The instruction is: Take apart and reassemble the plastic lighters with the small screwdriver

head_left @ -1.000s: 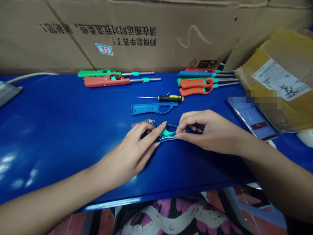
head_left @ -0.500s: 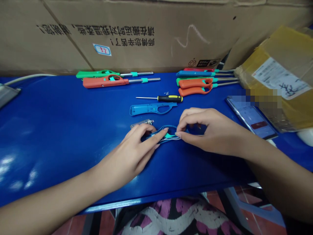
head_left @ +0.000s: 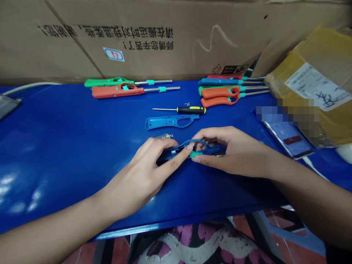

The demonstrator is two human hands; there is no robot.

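Both hands hold one blue lighter shell half (head_left: 196, 141), tilted up a little, with a green trigger piece (head_left: 195, 154) and a dark part inside it. My left hand (head_left: 154, 161) grips its left end, index finger pressed by the trigger. Thumb and fingers of my right hand (head_left: 224, 150) pinch the shell on the right. Behind my left hand a clear fuel tank (head_left: 166, 136) lies partly hidden. Farther back is the other blue shell half (head_left: 172, 121), hollow side up. A yellow-and-black screwdriver (head_left: 191, 110) and tiny screws (head_left: 187, 104) lie beyond it.
Green and orange lighters (head_left: 118, 91) lie at the back left, several more (head_left: 220, 93) at the back right. A phone (head_left: 288, 137) with a white cable and a taped carton (head_left: 324, 84) stand to the right. A cardboard wall (head_left: 151, 66) closes off the back.
My right hand has shifted from pinching at the thin white wires to gripping the shell's right side. The shell has been tilted up, and my left hand's index finger stays by the trigger.
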